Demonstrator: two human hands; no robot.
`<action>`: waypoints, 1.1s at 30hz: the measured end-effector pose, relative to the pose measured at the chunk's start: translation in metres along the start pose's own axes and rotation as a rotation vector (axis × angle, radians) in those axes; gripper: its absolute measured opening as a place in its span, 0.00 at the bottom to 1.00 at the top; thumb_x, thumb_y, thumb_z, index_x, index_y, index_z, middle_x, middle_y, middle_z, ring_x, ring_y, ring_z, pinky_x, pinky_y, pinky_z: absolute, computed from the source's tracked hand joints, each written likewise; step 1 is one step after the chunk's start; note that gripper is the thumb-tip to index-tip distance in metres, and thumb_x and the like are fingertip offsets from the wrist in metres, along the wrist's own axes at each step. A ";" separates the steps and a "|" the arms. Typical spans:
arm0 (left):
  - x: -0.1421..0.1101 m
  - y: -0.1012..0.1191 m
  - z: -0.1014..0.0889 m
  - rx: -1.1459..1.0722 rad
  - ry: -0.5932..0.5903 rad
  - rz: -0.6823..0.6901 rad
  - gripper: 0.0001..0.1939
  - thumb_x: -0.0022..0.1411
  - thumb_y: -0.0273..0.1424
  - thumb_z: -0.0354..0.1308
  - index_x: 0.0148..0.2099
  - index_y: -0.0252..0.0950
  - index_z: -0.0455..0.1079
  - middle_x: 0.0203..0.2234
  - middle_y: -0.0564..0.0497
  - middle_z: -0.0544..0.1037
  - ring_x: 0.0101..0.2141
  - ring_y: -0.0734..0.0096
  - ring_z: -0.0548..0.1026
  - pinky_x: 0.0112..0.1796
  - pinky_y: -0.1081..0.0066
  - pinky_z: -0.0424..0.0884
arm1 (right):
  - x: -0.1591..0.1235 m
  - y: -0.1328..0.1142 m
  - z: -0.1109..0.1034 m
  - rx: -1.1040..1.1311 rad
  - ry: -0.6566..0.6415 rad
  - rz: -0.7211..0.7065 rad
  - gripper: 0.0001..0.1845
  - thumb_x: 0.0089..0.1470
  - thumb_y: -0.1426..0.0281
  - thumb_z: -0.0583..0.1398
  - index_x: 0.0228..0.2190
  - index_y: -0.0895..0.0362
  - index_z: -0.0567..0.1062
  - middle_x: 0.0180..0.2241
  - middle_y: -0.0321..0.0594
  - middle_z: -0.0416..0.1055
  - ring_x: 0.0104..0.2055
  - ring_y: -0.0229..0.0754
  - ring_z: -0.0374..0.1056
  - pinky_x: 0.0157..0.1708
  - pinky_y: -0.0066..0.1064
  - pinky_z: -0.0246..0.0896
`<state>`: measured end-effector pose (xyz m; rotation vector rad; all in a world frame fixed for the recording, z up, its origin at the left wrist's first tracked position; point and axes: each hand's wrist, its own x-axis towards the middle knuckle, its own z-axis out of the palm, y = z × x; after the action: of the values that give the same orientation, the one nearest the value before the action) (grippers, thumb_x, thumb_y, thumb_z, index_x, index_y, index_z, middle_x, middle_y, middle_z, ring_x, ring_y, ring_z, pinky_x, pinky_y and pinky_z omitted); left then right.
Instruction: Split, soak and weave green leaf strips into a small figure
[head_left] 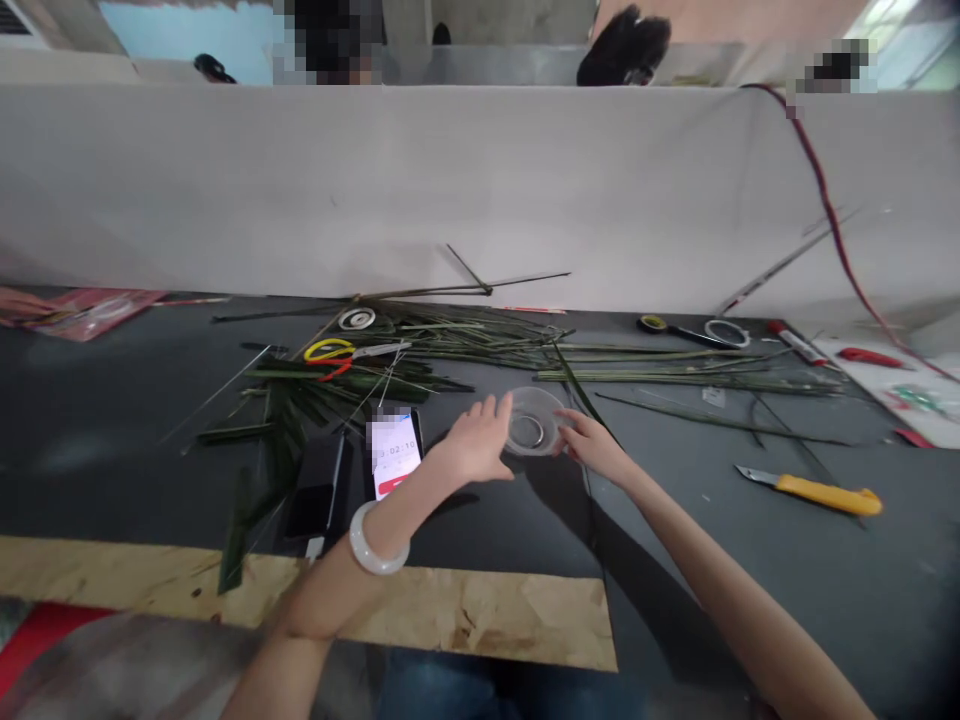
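Observation:
A round clear plastic bowl [534, 408] stands on the dark tabletop, between my two hands. My left hand [480, 440] rests against its left side, fingers stretched out and thumb apart. At the right rim, the fingers of my right hand [592, 443] are bent and grip the bowl's edge. A long green leaf strip [577, 385] runs behind my right hand; whether the fingers touch it I cannot tell. Left of my left hand lie a lit phone [395, 455] and a dark phone [316, 485].
Yellow-and-orange scissors [330, 352], a white tape roll [356, 318] and piled green leaf strips [472, 335] lie behind. A yellow-handled knife [825, 494] lies at right, blade leftward. A white partition [450, 180] closes the back; people are beyond it. Brown paper [525, 615] lines the front edge.

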<state>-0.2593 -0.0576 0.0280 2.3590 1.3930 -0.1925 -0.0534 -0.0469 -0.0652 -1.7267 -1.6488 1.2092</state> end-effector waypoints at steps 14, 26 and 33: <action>0.024 -0.017 0.005 -0.007 -0.030 0.047 0.62 0.43 0.39 0.68 0.69 0.28 0.32 0.63 0.29 0.52 0.61 0.38 0.55 0.55 0.55 0.60 | -0.004 -0.012 -0.020 -0.288 0.110 -0.010 0.17 0.61 0.63 0.49 0.41 0.57 0.74 0.30 0.41 0.77 0.34 0.40 0.72 0.34 0.26 0.61; 0.023 -0.006 0.011 -0.020 -0.064 0.073 0.65 0.43 0.41 0.69 0.69 0.31 0.28 0.66 0.28 0.39 0.64 0.37 0.45 0.56 0.48 0.56 | 0.005 0.045 -0.060 -0.606 0.190 0.076 0.09 0.52 0.70 0.59 0.34 0.57 0.78 0.33 0.40 0.77 0.37 0.40 0.72 0.35 0.24 0.57; 0.042 0.000 0.013 0.028 -0.073 0.159 0.66 0.39 0.42 0.68 0.69 0.35 0.28 0.66 0.32 0.44 0.63 0.39 0.46 0.55 0.46 0.56 | 0.016 0.056 -0.085 -0.701 0.255 0.065 0.10 0.53 0.71 0.57 0.36 0.57 0.77 0.35 0.42 0.77 0.38 0.42 0.71 0.32 0.26 0.57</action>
<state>-0.2374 -0.0290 0.0027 2.4464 1.1708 -0.2518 0.0462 -0.0212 -0.0723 -2.2310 -1.9969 0.4021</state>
